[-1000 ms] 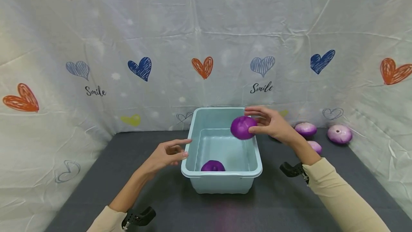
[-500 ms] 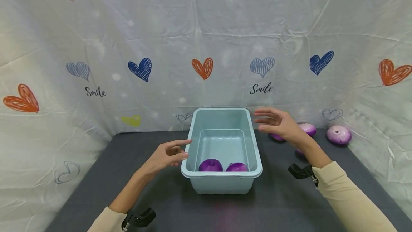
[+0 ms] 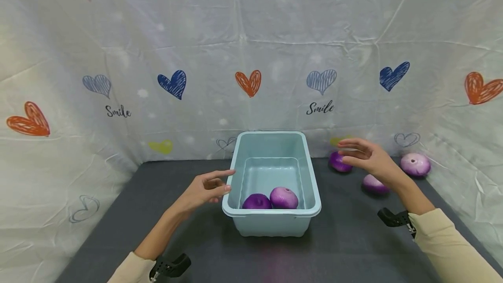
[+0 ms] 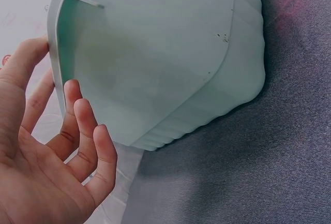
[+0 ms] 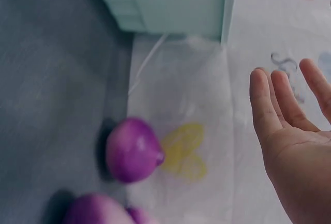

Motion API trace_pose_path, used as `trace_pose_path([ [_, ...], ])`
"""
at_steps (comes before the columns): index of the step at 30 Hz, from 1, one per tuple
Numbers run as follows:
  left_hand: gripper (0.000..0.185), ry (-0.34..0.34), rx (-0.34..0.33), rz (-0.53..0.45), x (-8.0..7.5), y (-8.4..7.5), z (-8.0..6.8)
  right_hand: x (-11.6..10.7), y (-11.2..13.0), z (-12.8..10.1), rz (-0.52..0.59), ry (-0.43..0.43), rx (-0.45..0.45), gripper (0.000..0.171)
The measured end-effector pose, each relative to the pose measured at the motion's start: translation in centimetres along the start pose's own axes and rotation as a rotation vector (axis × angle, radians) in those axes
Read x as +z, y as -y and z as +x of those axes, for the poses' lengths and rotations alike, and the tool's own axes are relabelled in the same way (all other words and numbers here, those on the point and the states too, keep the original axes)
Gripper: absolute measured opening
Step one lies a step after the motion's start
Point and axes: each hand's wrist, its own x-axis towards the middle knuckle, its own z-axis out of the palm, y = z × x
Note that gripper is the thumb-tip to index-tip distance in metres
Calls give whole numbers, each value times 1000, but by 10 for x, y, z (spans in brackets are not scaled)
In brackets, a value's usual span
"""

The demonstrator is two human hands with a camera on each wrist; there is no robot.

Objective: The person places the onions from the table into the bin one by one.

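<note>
Head view, from left to right: the left hand (image 3: 206, 188) hovers low and left of centre, fingers loosely spread with the thumb pointing toward the tub (image 3: 237, 160), just beside its left wall and holding nothing. From this view I cannot tell whether a fingertip touches the rim. The pale blue tub stands at the centre of the frame on the dark grey tabletop (image 3: 346, 239). Inside it, against the near wall, lie two onions side by side and touching: a dark purple onion (image 3: 256, 202) on the left and a paler pink-purple onion (image 3: 284, 198) on the right. Right of the tub, near the back curtain (image 3: 251, 47), a dark purple onion on the table (image 3: 339, 161) sits just in front of the right hand (image 3: 367, 157). That hand floats above the table with its fingers straight and relaxed, pointing left, gripping nothing. Below the wrist lies a small pinkish onion (image 3: 374, 184), and farther right, by the curtain, a pale onion with a white top (image 3: 415, 163).

Left wrist view shows the left palm (image 4: 41, 172) open beside the tub wall (image 4: 155, 69), fingers near it.

Right wrist view shows the right palm (image 5: 292, 146) open at the right edge, apart from the dark onion (image 5: 133, 150) at lower centre.
</note>
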Motion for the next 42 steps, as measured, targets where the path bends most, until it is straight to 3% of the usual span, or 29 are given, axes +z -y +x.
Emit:
trace_pose_path([
  [10, 52, -1, -1, -1, 0, -1, 0, -33, -21, -39, -31, -91, 8, 41],
  [21, 52, -3, -7, -8, 1, -1, 1, -60, -41, -68, -153, -184, 29, 37],
  [30, 52, 3, -4, -13, 1, 0, 0, -69, -58, -84, -158, -198, 5, 37],
  [36, 52, 2, -4, -4, 1, 0, 0, -72, -71, -91, -138, -184, -1, 46],
  [42, 52, 8, -9, -10, 0, 1, 1, -72, -75, -94, -205, -116, 119, 65],
])
